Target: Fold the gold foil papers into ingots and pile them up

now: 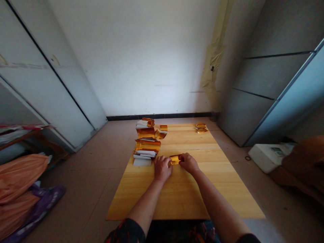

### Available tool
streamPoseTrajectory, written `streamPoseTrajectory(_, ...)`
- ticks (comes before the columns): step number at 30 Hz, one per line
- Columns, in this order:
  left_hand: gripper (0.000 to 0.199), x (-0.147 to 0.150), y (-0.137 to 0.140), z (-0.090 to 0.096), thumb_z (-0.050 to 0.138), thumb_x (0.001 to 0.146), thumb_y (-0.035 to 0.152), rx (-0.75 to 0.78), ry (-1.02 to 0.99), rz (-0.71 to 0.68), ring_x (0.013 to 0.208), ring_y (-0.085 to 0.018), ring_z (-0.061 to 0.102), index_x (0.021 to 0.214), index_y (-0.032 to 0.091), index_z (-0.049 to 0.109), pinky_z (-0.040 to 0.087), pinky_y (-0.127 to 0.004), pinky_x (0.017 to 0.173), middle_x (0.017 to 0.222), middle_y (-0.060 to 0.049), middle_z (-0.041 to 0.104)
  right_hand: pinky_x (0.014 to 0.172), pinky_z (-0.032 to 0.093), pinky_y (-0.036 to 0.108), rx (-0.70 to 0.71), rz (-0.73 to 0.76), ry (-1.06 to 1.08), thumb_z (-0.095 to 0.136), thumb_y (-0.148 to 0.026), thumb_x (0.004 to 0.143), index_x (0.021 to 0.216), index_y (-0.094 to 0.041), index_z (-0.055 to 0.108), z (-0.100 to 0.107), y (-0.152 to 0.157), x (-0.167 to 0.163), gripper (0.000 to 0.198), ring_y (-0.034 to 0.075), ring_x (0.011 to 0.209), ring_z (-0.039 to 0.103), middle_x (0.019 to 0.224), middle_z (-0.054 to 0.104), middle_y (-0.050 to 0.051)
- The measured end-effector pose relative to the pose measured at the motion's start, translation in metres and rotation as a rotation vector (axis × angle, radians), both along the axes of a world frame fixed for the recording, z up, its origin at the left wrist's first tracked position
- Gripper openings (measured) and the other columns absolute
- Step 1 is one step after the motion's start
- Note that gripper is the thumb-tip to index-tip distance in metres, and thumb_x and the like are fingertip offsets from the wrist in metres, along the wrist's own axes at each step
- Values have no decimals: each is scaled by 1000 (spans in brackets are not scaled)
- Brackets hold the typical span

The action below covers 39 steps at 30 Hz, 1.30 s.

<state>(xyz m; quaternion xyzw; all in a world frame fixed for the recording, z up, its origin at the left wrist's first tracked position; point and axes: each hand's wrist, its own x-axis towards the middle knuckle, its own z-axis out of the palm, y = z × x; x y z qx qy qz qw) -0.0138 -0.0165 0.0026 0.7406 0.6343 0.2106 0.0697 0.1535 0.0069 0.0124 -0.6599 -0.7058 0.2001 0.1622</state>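
Note:
Between my two hands, at the middle of the wooden table [192,185], is a small sheet of shiny gold foil paper [175,160]. My left hand [162,167] has its fingers closed on the sheet's left end, and my right hand [188,163] pinches the right end. The fingertips are partly hidden. Just left of my left hand lies a pile of gold foil papers [148,145], some with their white backs up. Several folded gold pieces [201,127] sit together at the table's far right corner.
Loose gold sheets [161,134] lie near the back left of the table. Beyond it stands a white wall [152,67]. A grey cabinet [263,77] is on the right, near a white box [268,157]. Orange bags [22,182] lie at the left.

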Motion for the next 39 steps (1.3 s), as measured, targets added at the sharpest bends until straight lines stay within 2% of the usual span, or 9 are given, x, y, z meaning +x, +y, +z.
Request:
streamPoseTrajectory(4, 12, 0, 0, 1, 58, 77, 19, 7, -19, -32, 101, -22, 48, 86, 24, 64, 32, -36, 89, 94, -4, 60, 63, 35, 18, 60, -7, -23, 54, -12, 74, 81, -21, 64, 1, -8, -2, 16, 11, 78, 57, 92, 63, 1)
streamPoseTrajectory(9, 17, -1, -2, 2, 52, 75, 9, 3, -45, -153, 95, -20, 49, 76, 23, 63, 35, -33, 83, 88, -5, 60, 62, 35, 19, 155, 20, -183, 47, -24, 85, 85, -25, 66, 5, -24, -2, 19, 12, 77, 58, 96, 65, 2)
streamPoseTrajectory(12, 17, 0, -5, 2, 52, 75, 9, 9, -40, -187, 95, -21, 50, 75, 22, 63, 35, -33, 83, 87, -5, 60, 63, 36, 19, 138, 44, -204, 51, -26, 82, 83, -26, 68, 6, -31, 3, 17, 13, 80, 60, 94, 66, 2)
streamPoseTrajectory(17, 9, 1, -5, 2, 56, 77, 19, 49, -39, -167, 92, -20, 50, 72, 21, 63, 36, -32, 82, 86, -5, 60, 67, 39, 18, 72, 76, -90, 50, -23, 83, 87, -27, 70, 5, -35, 14, 20, 12, 83, 61, 105, 65, -1)
streamPoseTrajectory(21, 10, 2, -1, -1, 60, 78, 25, 47, -24, -121, 91, -19, 51, 70, 21, 61, 36, -31, 80, 84, -4, 59, 68, 39, 17, 64, 71, -35, 50, -19, 81, 85, -25, 68, 1, -33, 16, 19, 12, 83, 60, 103, 65, 0)
streamPoseTrajectory(26, 11, 1, 2, -7, 66, 73, 22, 84, -33, -104, 87, -18, 51, 71, 20, 56, 35, -29, 77, 81, -1, 59, 63, 38, 19, 176, -57, 68, 51, -16, 73, 79, -21, 59, -10, -33, 18, 12, 12, 73, 56, 86, 62, 1)
streamPoseTrajectory(30, 19, 2, 2, -12, 68, 71, 21, 154, -70, -74, 83, -18, 51, 78, 20, 51, 36, -29, 74, 81, 0, 58, 61, 41, 23, 341, -197, 180, 50, -22, 70, 87, -21, 54, -23, -29, 25, 18, 15, 71, 53, 87, 58, 2)
streamPoseTrajectory(35, 22, 3, 3, -14, 66, 71, 17, 188, -63, -56, 82, -19, 52, 87, 19, 51, 38, -30, 73, 81, 0, 57, 74, 45, 29, 501, -34, 244, 48, -15, 66, 94, -19, 53, -23, -19, 33, 29, 19, 81, 53, 91, 59, 6)
streamPoseTrajectory(39, 31, 1, 1, -11, 64, 70, 11, 176, -48, -115, 86, -19, 52, 98, 20, 53, 38, -31, 76, 86, -1, 59, 79, 41, 31, 479, 141, 79, 48, -7, 63, 86, -19, 57, -10, -16, 34, 28, 21, 88, 51, 88, 61, 7)
